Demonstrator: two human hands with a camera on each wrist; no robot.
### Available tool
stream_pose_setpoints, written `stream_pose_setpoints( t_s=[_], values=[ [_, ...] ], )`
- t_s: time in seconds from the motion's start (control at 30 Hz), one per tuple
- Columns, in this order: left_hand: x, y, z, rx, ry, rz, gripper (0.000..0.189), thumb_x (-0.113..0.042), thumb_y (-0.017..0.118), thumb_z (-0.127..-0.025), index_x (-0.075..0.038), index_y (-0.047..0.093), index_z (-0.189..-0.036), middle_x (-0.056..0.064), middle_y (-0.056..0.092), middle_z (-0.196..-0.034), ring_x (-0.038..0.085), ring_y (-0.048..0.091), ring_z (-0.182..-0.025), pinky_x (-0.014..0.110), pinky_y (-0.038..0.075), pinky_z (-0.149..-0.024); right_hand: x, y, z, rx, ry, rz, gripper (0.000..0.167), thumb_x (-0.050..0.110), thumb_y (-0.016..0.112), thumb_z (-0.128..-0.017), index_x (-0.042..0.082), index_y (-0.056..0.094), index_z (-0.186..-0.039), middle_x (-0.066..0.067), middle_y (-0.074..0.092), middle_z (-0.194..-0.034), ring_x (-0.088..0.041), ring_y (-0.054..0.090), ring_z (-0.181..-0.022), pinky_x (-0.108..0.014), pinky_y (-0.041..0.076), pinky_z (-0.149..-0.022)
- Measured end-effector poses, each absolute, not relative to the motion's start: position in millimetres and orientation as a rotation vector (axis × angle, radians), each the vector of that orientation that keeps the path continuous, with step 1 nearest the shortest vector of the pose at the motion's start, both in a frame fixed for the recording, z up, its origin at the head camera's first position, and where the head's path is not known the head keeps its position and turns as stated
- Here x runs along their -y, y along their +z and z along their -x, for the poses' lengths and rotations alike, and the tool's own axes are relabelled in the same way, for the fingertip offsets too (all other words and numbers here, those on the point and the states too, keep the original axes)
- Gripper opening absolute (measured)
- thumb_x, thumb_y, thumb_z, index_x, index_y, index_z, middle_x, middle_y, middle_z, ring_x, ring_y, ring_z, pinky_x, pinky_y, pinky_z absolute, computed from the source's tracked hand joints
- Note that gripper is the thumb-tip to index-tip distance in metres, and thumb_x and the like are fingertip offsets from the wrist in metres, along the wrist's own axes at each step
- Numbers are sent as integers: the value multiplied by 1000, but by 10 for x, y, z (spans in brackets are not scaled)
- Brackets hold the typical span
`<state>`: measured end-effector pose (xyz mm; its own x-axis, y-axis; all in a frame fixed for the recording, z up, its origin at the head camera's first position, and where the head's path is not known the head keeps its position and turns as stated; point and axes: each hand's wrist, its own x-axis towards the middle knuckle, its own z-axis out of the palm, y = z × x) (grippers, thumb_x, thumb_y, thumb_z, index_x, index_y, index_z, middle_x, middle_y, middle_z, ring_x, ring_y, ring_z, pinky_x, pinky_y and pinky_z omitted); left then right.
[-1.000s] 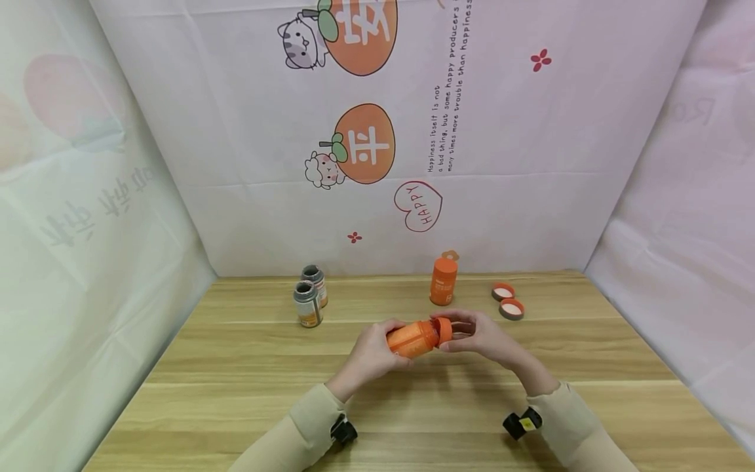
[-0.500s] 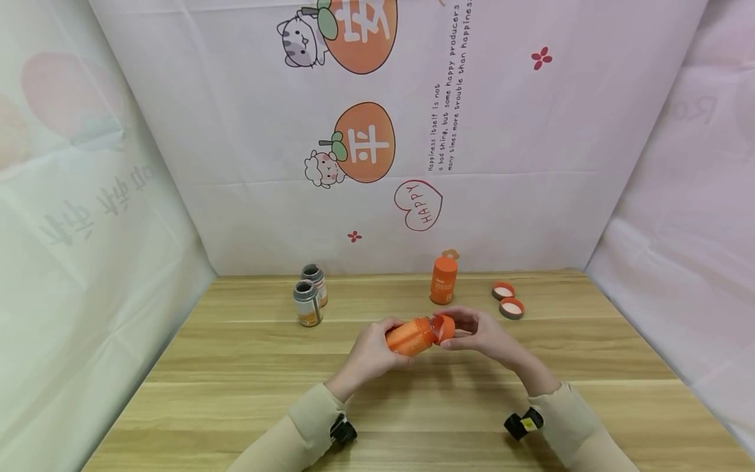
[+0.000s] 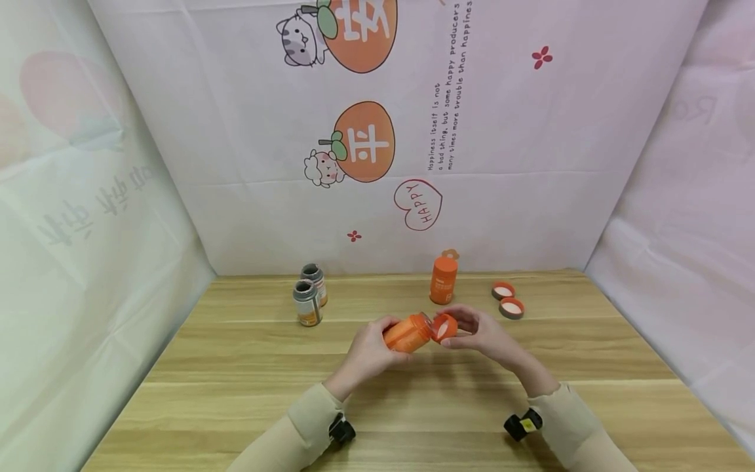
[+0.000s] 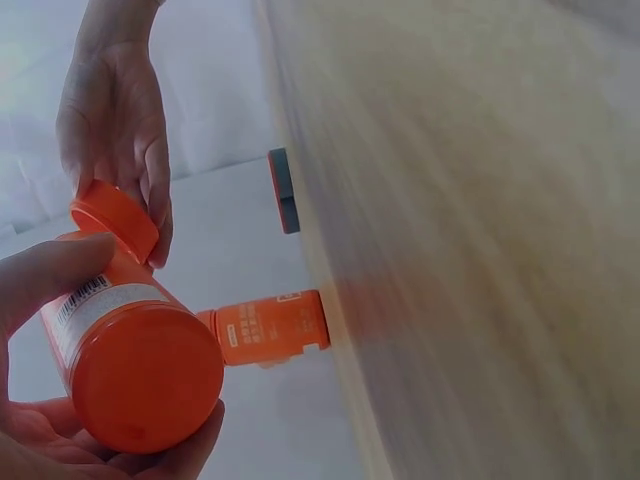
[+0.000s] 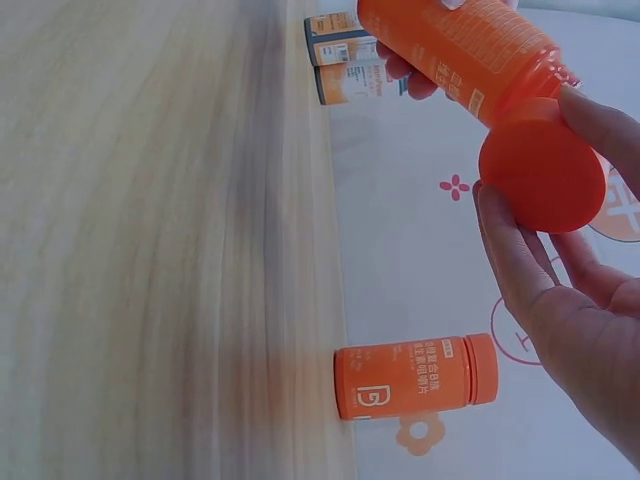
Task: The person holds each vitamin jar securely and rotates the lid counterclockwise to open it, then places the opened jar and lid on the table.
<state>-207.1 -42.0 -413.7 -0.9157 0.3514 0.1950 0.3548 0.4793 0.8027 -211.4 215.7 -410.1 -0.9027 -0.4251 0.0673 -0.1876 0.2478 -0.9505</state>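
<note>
My left hand (image 3: 370, 349) grips an orange pill bottle (image 3: 407, 334) round its body, above the table. The bottle leans with its uncovered mouth up and to the right; its base and a barcode label face the left wrist camera. Between thumb and fingers my right hand (image 3: 485, 335) pinches the round orange cap (image 3: 445, 328), tilted so its pale inner face shows in the head view. The cap (image 5: 543, 165) sits right beside the bottle's mouth, overlapping its neck in the right wrist view. Part of the bottle is hidden behind my left fingers.
A second orange bottle (image 3: 444, 280), capped, stands at the back of the wooden table (image 3: 248, 373). Two grey-and-orange caps (image 3: 511, 308) lie right of it, inner faces up. Two uncapped grey-necked bottles (image 3: 308, 305) stand at the back left. Printed cloth (image 3: 265, 223) walls the table.
The cap has come away from the bottle's mouth and turned to show more of its inside. The bottle has shifted slightly left and tipped more upright.
</note>
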Motion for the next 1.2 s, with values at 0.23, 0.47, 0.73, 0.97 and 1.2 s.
stream_pose_setpoints(
  t_s=[0.23,0.47,0.73,0.97,1.2],
  values=[
    [452,-4161,2101,2686,-1436,623,56,-24,85,-62,-14,63,-112,-1,64,-97,13,55,-80,31,45,-71,-2174,-4132,2130,-2296,-1739,591,56,14,73,-83,5,47,-132,-20,52,-132,-23,59,-114,-27,52,-84],
    [497,-4195,2133,2679,-1433,602,56,-21,84,-62,-14,61,-112,0,65,-99,14,56,-81,33,46,-72,-2187,-4157,2149,-2385,-1669,566,55,20,74,-81,12,51,-131,-16,57,-127,-27,59,-110,-27,52,-83],
    [572,-4203,2167,2663,-1412,589,54,-16,84,-61,-15,61,-110,1,66,-98,13,56,-80,32,45,-72,-2232,-4181,2178,-2451,-1620,551,54,23,75,-81,19,54,-131,-11,56,-131,-29,54,-115,-26,49,-86],
    [642,-4192,2197,2656,-1428,598,54,-12,85,-63,-12,61,-111,4,66,-99,17,57,-83,37,46,-76,-2291,-4207,2187,-2478,-1601,562,54,21,74,-82,17,53,-131,-13,54,-133,-37,49,-120,-24,47,-88],
    [735,-4219,2242,2651,-1404,550,54,-10,85,-63,-14,62,-111,3,67,-102,17,58,-87,39,46,-80,-2339,-4249,2202,-2568,-1553,550,57,23,76,-79,16,54,-131,-15,53,-135,-33,49,-122,-25,46,-88]
  ],
)
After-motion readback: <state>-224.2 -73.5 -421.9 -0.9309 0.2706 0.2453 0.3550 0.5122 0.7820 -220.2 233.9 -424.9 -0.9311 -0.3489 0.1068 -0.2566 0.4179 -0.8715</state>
